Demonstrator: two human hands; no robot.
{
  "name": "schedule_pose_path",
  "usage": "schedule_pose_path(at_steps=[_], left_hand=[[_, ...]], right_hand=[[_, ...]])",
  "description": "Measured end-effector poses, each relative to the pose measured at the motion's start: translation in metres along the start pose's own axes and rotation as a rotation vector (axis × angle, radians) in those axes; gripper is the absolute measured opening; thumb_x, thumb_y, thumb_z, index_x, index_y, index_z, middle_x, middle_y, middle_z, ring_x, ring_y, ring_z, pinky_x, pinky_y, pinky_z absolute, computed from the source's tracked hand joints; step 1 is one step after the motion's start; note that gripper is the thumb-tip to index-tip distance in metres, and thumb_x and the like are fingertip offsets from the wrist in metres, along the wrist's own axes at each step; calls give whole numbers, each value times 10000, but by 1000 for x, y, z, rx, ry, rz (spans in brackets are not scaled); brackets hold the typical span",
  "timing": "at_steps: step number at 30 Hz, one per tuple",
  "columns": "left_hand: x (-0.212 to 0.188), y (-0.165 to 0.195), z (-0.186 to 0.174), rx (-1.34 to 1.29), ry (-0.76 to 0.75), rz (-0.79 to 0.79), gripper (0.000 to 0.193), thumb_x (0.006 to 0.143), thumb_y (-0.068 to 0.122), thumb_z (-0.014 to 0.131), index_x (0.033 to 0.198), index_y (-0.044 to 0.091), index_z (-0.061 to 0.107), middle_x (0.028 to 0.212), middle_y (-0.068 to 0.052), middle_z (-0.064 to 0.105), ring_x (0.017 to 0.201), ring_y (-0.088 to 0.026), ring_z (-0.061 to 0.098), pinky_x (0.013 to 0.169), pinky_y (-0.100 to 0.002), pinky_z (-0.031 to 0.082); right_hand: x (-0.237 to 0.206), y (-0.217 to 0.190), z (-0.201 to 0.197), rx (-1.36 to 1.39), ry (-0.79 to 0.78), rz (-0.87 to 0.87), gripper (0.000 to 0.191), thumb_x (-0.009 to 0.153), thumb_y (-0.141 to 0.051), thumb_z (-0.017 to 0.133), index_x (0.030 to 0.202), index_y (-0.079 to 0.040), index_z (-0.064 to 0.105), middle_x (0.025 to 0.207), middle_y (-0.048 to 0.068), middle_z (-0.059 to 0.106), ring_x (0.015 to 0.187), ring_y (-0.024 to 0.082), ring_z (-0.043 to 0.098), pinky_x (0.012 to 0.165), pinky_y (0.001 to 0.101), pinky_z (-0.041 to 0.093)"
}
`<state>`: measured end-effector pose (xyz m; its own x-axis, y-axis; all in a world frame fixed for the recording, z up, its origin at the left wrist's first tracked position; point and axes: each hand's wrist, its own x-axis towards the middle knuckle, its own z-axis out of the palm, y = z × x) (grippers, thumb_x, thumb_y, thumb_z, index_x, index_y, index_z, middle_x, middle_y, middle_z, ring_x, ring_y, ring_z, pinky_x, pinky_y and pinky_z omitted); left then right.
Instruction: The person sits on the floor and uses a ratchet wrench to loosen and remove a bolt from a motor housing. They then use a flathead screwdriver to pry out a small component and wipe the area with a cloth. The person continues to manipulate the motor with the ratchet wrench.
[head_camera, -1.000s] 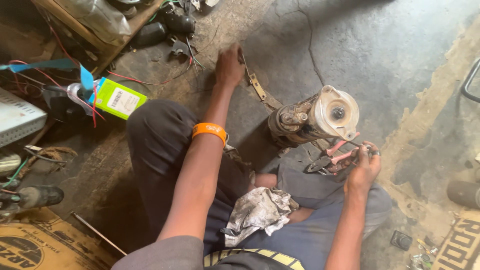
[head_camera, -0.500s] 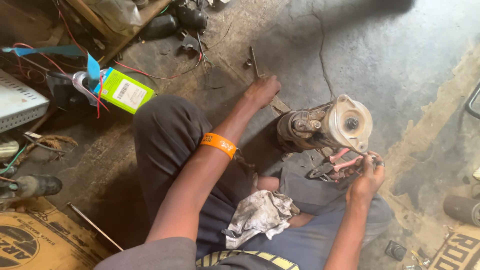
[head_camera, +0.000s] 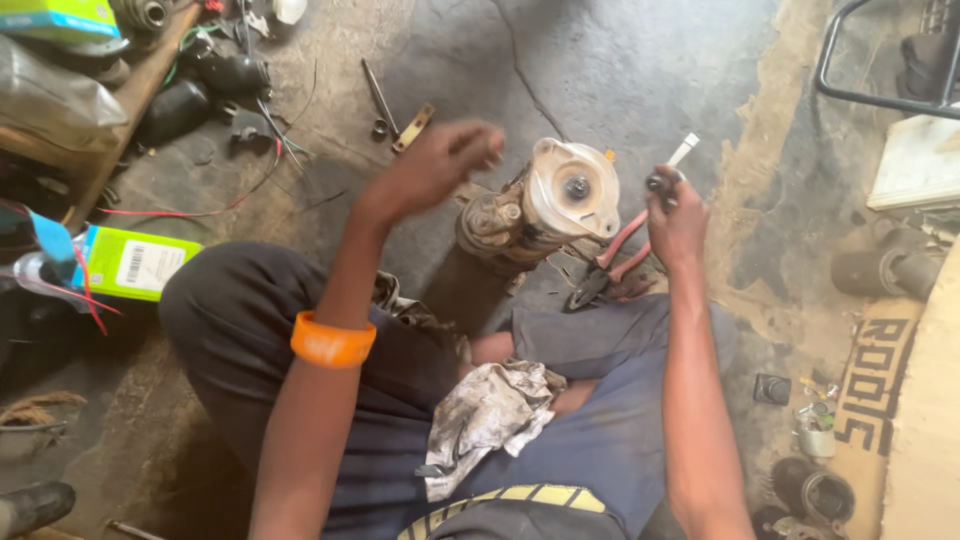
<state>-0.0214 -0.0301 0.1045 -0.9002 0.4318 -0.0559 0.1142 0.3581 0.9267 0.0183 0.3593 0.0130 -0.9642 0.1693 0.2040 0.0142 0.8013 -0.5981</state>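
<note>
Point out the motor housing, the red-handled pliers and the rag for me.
motor housing (head_camera: 572, 190): head view, on its round pale end cap.
red-handled pliers (head_camera: 618, 262): head view, on the red handles beside the motor.
rag (head_camera: 490, 410): head view, on the crumpled cloth in the lap.

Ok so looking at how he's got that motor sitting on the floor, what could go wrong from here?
The motor lies tilted on the bare concrete floor with neither hand on it, so it might roll. The right hand grips a small tool above the red-handled pliers; a slip could strike them. The rag on the lap could slide off.
</note>
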Motion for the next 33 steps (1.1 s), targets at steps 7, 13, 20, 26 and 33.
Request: schedule_pose_path(at_steps=[7, 13, 20, 26, 33], left_hand=[[-87, 27, 38, -300, 116, 164, 618, 938, 354, 717, 1408, -2, 529, 1321, -213, 669, 1235, -352, 642, 1031, -443, 514], [-108, 39, 84, 21, 421, 17, 704, 870, 261, 805, 1412, -30, 462, 1264, -282, 659, 1168, -444, 675, 965, -469, 547], [-116, 64, 186, 115, 591, -111, 784, 955, 194, 677, 1501, -190, 266, 1508, -427, 376, 1409, -531, 415, 1202, -518, 336], [-119, 88, 230, -47, 450, -29, 840, 1011, 129, 575, 1539, -254, 45, 1589, -525, 102, 1532, -628, 136, 1289, -551, 156], [-138, 96, 167, -58, 267, -199, 542, 998, 230, 627, 1423, -83, 501, 1442, -328, 550, 1359, -467, 531, 1164, -511, 396]], right_hand=[[-54, -73, -7, 874, -97, 130, 447, 1041, -196, 717, 1383, 53, 574, 1308, 122, 698, 1198, 204, 696, 1040, 299, 572], [-98, -148, 6, 288, -216, -241, 834, 739, -153, 890, 1433, 36, 468, 1428, 218, 536, 1349, 360, 511, 1133, 449, 408], [-30, -140, 7, 526, -442, -309, 603, 841, 71, 655, 1432, 13, 548, 1443, 175, 637, 1387, 320, 584, 1226, 413, 426], [22, -124, 8, 1220, -980, 465, 493, 924, -226, 662, 1333, 48, 639, 1381, 159, 666, 1216, 227, 661, 1058, 357, 533], [-23, -138, -32, 870, -466, -34, 557, 1032, -338, 637, 1385, 84, 550, 1275, 132, 658, 1201, 212, 619, 1057, 342, 519]])
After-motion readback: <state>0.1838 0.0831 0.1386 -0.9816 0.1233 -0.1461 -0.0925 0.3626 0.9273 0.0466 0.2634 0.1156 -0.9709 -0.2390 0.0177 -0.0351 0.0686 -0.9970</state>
